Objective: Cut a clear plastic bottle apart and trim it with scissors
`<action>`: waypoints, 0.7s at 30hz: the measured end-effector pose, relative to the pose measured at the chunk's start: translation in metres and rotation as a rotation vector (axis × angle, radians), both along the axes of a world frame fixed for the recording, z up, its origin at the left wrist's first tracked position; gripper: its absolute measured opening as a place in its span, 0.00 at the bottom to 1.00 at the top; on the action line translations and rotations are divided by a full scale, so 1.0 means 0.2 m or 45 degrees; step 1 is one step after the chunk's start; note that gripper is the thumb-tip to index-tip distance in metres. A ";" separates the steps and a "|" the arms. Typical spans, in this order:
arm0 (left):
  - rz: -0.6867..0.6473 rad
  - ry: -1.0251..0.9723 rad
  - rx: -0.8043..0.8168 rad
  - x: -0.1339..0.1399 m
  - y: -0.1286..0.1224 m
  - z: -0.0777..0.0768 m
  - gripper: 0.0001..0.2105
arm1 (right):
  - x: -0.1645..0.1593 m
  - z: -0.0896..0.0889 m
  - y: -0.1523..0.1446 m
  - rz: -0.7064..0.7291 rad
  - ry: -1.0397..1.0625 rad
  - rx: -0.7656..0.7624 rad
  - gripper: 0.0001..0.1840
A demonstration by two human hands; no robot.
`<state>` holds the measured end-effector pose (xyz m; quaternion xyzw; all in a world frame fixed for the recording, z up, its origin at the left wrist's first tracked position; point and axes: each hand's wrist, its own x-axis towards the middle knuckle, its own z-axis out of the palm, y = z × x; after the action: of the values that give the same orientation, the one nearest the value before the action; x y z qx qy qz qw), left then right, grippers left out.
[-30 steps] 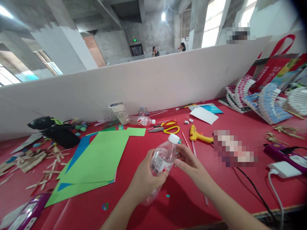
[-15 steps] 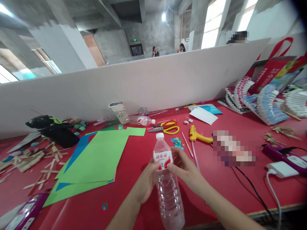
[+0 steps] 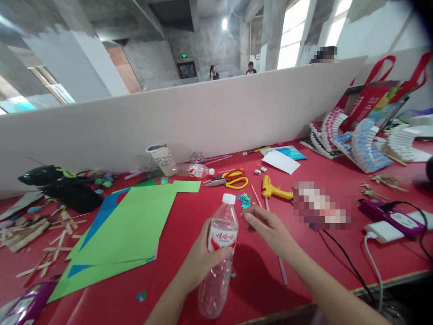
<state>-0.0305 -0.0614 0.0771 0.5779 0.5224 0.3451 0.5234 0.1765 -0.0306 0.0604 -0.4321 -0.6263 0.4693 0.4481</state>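
Observation:
A clear plastic bottle (image 3: 216, 280) with a white cap and a red-and-white label stands slightly tilted near the table's front. My left hand (image 3: 204, 259) is wrapped round its middle, thumb across the label. Just right of the bottle, my right hand (image 3: 265, 225) is off it, fingers loosely bent and apart. Beyond those fingertips lies a small pile of blue and green star shapes (image 3: 244, 200). A pink striped straw (image 3: 256, 195) and a clear glue stick (image 3: 282, 271) lie close to this hand.
Green sheets (image 3: 135, 225) cover the left side. Scissors (image 3: 226, 182), a yellow glue gun (image 3: 275, 189), a lying bottle (image 3: 194, 170) and a paper cup (image 3: 161, 159) are farther back. A white partition (image 3: 203, 117) closes the far edge. Cables and a white adapter (image 3: 384, 230) lie right.
My right hand has let go of the bottle and moved slightly right of it. My left hand keeps its hold, and the bottle's base has swung left. The view has shifted slightly right.

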 end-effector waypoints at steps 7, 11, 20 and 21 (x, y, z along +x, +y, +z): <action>-0.060 1.029 0.444 0.00 -0.02 0.04 0.34 | 0.05 0.05 0.06 -0.120 -0.371 0.046 0.14; -0.094 1.445 0.622 0.04 -0.03 0.06 0.32 | 0.01 0.04 0.09 -0.247 -0.500 0.029 0.14; -0.106 1.099 0.515 0.01 -0.01 0.04 0.33 | -0.01 -0.03 0.10 -0.243 -0.315 -0.001 0.13; -0.108 1.022 0.456 0.01 -0.01 0.04 0.34 | 0.00 -0.04 0.10 -0.245 -0.299 -0.003 0.13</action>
<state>-0.0279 -0.0626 0.0858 0.7687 0.5922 0.1566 0.1840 0.1761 -0.0112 0.0534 -0.5423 -0.6296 0.3713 0.4143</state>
